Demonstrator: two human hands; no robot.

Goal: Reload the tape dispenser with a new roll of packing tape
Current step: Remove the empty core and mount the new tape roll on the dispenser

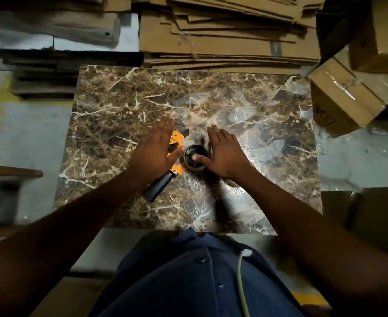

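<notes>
Both hands, left (155,149) and right (225,152), are lying flat and spread over the tape dispenser (177,154) on the worktop (119,106), gripping nothing.

Single view, head-worn, wide-angle. Looks steeply down from above person's torso onto table (124,106), close range. Both forearms enter from bottom corners. Far edge of frame reaches cardboard stacks (222,37) beyond table. Edges bowed by lens.
</notes>
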